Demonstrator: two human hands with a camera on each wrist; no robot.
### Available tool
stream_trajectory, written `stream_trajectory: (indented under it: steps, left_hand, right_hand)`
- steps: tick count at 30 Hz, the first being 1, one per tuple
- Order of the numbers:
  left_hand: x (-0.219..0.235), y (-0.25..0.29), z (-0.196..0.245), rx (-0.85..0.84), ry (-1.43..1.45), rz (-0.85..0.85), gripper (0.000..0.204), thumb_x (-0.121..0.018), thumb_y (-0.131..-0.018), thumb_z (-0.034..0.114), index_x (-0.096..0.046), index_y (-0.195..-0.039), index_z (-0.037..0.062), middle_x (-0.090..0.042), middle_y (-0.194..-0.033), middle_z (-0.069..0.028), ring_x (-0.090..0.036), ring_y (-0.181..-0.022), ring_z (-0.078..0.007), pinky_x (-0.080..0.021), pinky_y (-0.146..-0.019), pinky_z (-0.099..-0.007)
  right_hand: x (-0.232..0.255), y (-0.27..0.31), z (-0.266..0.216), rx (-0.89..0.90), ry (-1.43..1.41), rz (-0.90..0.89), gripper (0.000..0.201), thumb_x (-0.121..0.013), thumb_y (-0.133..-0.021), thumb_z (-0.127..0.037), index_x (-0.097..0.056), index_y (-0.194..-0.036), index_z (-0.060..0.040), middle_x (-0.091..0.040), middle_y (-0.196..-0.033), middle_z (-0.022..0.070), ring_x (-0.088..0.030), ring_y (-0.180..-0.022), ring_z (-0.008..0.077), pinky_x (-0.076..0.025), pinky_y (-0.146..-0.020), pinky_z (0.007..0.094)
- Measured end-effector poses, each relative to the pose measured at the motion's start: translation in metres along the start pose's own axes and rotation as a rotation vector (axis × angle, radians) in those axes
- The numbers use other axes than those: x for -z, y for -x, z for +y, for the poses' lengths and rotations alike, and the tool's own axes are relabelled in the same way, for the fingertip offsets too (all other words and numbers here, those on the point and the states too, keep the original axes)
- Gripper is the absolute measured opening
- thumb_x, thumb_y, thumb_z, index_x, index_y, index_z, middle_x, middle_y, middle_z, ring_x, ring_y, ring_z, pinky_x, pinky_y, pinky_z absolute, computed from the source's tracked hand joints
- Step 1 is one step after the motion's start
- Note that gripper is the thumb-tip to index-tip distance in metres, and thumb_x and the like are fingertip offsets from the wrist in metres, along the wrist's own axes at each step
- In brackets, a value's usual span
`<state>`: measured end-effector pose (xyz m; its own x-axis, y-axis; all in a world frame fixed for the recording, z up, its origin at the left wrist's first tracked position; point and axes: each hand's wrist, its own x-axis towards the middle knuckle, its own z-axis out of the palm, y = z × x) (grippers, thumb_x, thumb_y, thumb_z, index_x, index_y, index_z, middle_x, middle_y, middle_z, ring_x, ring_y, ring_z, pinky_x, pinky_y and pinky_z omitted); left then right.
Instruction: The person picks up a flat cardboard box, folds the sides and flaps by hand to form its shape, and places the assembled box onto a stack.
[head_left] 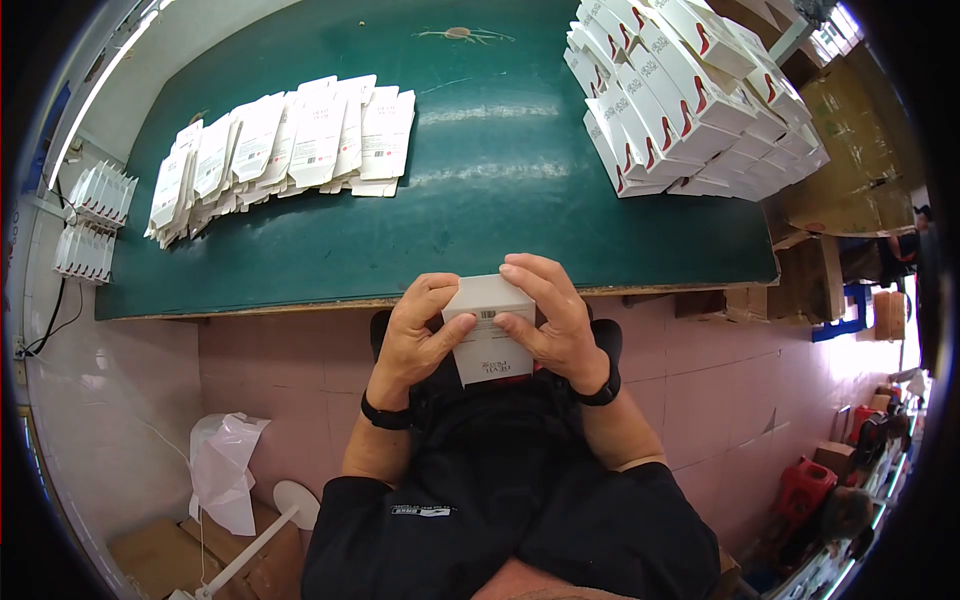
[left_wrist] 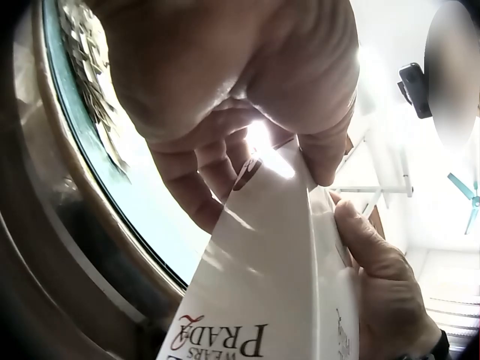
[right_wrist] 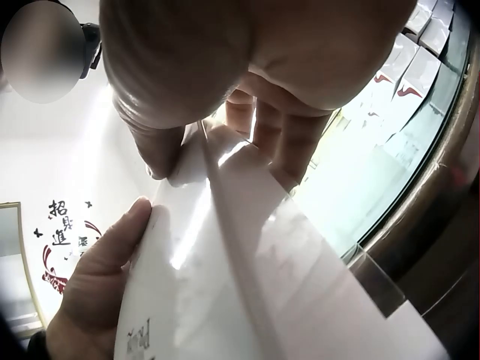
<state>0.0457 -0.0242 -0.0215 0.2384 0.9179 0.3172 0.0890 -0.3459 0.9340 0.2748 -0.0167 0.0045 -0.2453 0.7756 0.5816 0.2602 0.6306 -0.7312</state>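
While held over the lap, just before the near edge of a green tabletop with a brown rim (head_left: 480,230): one white cardboard box, oblong (head_left: 488,350), gripped from both sides. Printed with a small black barcode (head_left: 488,314) and black lettering, upside down in the head view; marked in the left wrist view with "PRADA" (left_wrist: 229,341) and a touch of red.

Left hand (head_left: 412,328): pinching the left side, thumb on the printed face, fingers bent at the far left corner. Right hand (head_left: 563,325): pinching the right side, thumb likewise on the face, fingers reaching to the far end. Thumb tips near each other, apart, beside the barcode. On each wrist, one black band (head_left: 387,416). Above the elbows, black short sleeves.

On the tabletop, left: flattened white cardboard cartons, overlapping in a fanned row (head_left: 262,140). On the tabletop, right: stacked white cardboard boxes with red high-heel emblems (head_left: 670,100), several layers deep. At far left, beyond the tabletop: two tiers of small white boxes (head_left: 85,250).

Below: pink tiled floor (head_left: 290,370). At lower left: one crumpled white plastic sheet (head_left: 222,470), near a white pole with a round disc (head_left: 296,503). At right, beside the stack: large brown cardboard (head_left: 850,140).
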Motion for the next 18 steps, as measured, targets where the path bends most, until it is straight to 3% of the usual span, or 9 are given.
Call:
stream_trajectory:
  steps: [5, 8, 13, 16, 18]
  left_hand:
    - [-0.005, 0.004, -0.002, 0.081, 0.127, 0.041, 0.044, -0.079, -0.094, 0.01, -0.065, -0.135, 0.0031, -0.064, -0.126, -0.008, -0.063, -0.11, -0.018, -0.056, -0.086, -0.0298]
    - [-0.01, 0.007, 0.009, 0.259, 0.384, 0.053, 0.052, -0.078, -0.094, 0.007, -0.058, -0.142, 0.0037, -0.064, -0.127, -0.0078, -0.063, -0.115, -0.0179, -0.058, -0.09, -0.0302]
    - [-0.008, 0.011, 0.004, 0.245, 0.313, 0.045, 0.052, -0.079, -0.093, 0.005, -0.058, -0.142, 0.0047, -0.061, -0.128, -0.0083, -0.063, -0.12, -0.0197, -0.06, -0.092, -0.0316]
    - [-0.004, 0.012, 0.001, 0.205, 0.288, -0.02, 0.05, -0.078, -0.094, 0.005, -0.058, -0.14, 0.0041, -0.056, -0.133, -0.0065, -0.058, -0.123, -0.0167, -0.052, -0.1, -0.0308]
    - [-0.003, 0.012, 0.0, 0.189, 0.268, -0.031, 0.047, -0.078, -0.094, 0.004, -0.059, -0.137, 0.0046, -0.055, -0.132, -0.0061, -0.057, -0.122, -0.0167, -0.053, -0.099, -0.0307]
  right_hand:
    - [0.001, 0.004, 0.004, -0.061, 0.028, -0.014, 0.042, -0.083, -0.09, -0.016, -0.069, -0.125, 0.0009, -0.063, -0.134, 0.0197, -0.066, -0.115, 0.0303, -0.056, -0.094, 0.038]
    - [-0.001, 0.007, 0.007, -0.065, 0.021, -0.011, 0.04, -0.084, -0.089, -0.016, -0.07, -0.122, 0.0005, -0.063, -0.133, 0.0185, -0.067, -0.113, 0.0302, -0.057, -0.092, 0.0378]
    - [0.0, 0.005, 0.005, -0.092, -0.027, -0.041, 0.035, -0.083, -0.089, -0.015, -0.072, -0.119, -0.0014, -0.065, -0.131, 0.0173, -0.068, -0.11, 0.03, -0.058, -0.089, 0.0366]
    - [0.001, 0.005, 0.005, -0.115, -0.066, -0.073, 0.033, -0.082, -0.091, -0.016, -0.072, -0.119, -0.002, -0.065, -0.13, 0.0174, -0.068, -0.11, 0.0294, -0.057, -0.09, 0.0362]
    - [0.002, 0.005, 0.005, -0.122, -0.087, -0.088, 0.031, -0.081, -0.092, -0.015, -0.072, -0.119, -0.0029, -0.065, -0.13, 0.0172, -0.068, -0.109, 0.0291, -0.057, -0.088, 0.0361]
